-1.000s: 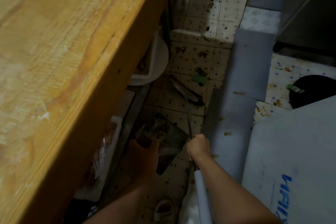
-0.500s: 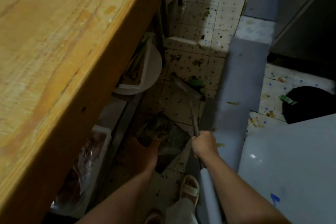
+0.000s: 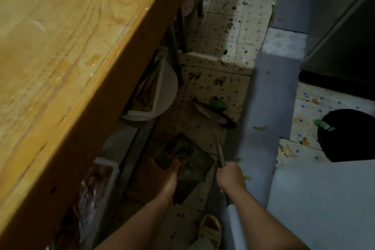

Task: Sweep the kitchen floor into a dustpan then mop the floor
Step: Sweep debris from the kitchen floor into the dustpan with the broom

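Observation:
A dark dustpan (image 3: 188, 160) lies on the dirty tiled floor (image 3: 219, 50) beside the table, with brown scraps piled in it. My left hand (image 3: 164, 172) grips its near edge. My right hand (image 3: 231, 176) is wrapped round the grey broom handle (image 3: 219, 154). The handle runs forward to the broom head (image 3: 213, 113), which rests on the tiles beyond the dustpan with a green scrap (image 3: 218, 103) against it. Leaf bits and food scraps dot the tiles farther ahead.
A big wooden table (image 3: 81, 57) fills the left, with a white round basin (image 3: 168, 91) and foam boxes under it. A grey mat (image 3: 272, 97) runs along the right, with a black bin (image 3: 349, 136) and a dark appliance (image 3: 345, 36) beyond. A sandalled foot (image 3: 210, 229) stands near.
The view has tilted forward a little, showing more floor ahead. The broom head has slid slightly toward the dustpan. Both hands keep their holds.

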### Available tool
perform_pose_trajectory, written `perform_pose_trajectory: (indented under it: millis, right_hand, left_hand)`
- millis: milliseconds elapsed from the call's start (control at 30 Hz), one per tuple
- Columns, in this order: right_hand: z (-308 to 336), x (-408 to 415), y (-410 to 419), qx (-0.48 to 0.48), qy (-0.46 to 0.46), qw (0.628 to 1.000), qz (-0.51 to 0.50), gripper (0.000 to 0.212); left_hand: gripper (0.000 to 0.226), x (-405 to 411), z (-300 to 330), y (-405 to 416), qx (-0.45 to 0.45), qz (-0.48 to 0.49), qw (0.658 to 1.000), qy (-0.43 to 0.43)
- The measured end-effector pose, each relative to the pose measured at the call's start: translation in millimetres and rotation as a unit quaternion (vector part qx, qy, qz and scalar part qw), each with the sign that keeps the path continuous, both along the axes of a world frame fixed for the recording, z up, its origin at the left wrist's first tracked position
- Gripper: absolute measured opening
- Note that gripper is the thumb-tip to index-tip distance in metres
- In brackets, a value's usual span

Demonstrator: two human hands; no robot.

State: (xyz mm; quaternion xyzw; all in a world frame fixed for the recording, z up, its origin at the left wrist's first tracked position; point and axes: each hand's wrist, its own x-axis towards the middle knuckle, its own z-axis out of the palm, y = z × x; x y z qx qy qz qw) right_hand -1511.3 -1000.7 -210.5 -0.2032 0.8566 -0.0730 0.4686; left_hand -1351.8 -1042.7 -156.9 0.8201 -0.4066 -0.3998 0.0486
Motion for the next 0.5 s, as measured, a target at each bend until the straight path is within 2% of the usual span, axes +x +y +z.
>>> perform_pose_trajectory:
  millis: [167, 333, 500]
  right_hand:
    - [-4, -35, -51, -0.009, 0.011, 0.999, 0.03, 0.03]
    - [-1, -57, -96, -0.023, 0.013, 1.0, 0.011, 0.031]
    - [23, -70, -96, -0.038, -0.006, 0.999, -0.008, 0.029]
  left_hand:
    - [0.085, -19, -11, -21, 0.01, 0.014, 1.0, 0.0]
    - [0.087, -33, -15, -36, 0.008, 0.021, 1.0, 0.012]
    - [0.09, -36, -11, -39, 0.011, 0.033, 0.999, 0.019]
